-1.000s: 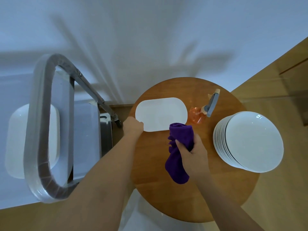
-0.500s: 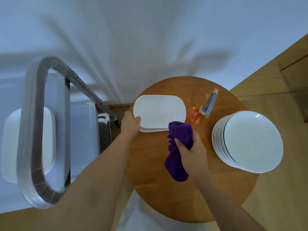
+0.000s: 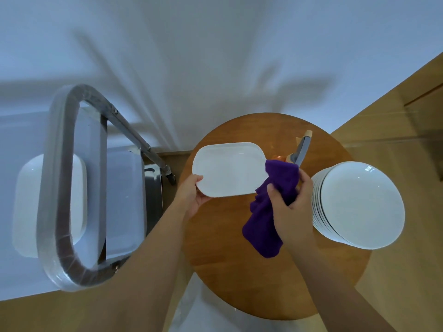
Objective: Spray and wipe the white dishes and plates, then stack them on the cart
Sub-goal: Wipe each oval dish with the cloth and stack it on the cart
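Left hand (image 3: 191,195) grips the oblong dish (image 3: 229,168) by its left edge above the counter (image 3: 227,271). Right hand (image 3: 291,207) grips the purple cloth (image 3: 266,219) against the dish's right edge, near the plate stack (image 3: 359,204).

Left hand (image 3: 191,195) gripping the near-left corner of a white oblong dish (image 3: 229,168), held tilted above the round wooden tabletop (image 3: 223,267). Right hand (image 3: 291,207) clutching a purple cloth (image 3: 271,212) against the dish's right end, spray bottle (image 3: 300,150) just behind. Stack of round white plates (image 3: 359,204) at right; cart (image 3: 79,188) at left, carrying another white dish (image 3: 26,204).
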`<action>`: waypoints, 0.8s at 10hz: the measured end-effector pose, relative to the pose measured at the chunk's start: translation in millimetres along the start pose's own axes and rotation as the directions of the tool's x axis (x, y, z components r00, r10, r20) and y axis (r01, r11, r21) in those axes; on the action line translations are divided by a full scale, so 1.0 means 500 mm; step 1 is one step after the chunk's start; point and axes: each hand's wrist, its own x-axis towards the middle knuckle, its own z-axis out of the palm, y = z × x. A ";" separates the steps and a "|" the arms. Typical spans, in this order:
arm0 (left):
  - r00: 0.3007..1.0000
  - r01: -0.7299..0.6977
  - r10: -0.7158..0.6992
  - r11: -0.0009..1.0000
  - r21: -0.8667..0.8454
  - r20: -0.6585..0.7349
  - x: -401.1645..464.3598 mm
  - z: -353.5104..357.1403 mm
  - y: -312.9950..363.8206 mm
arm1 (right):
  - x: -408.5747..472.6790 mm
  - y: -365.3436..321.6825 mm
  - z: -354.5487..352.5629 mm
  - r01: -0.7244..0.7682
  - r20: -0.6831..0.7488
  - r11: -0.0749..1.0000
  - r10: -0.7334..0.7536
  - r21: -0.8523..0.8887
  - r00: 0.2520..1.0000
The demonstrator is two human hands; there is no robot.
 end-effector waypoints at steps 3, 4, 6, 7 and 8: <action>0.979 -0.201 0.204 0.975 0.099 -0.023 -0.149 0.009 -0.024 | -0.006 -0.068 -0.005 0.138 0.101 0.970 -0.119 -0.203 0.988; 0.963 -0.268 0.263 0.958 0.097 0.061 -0.213 0.023 -0.035 | -0.044 -0.095 0.034 0.223 0.198 0.945 -0.178 -0.237 0.964; 0.905 -0.416 0.399 0.904 0.103 0.149 -0.304 0.042 -0.057 | -0.113 -0.099 0.102 0.525 0.557 0.667 -0.195 -0.529 0.808; 0.888 -0.455 0.440 0.883 0.115 0.138 -0.334 0.056 -0.049 | -0.110 -0.129 0.104 0.565 0.538 0.582 -0.243 -0.585 0.807; 0.863 -0.505 0.504 0.860 0.069 0.038 -0.360 0.071 -0.041 | -0.102 -0.165 0.095 0.638 0.564 0.527 -0.320 -0.562 0.761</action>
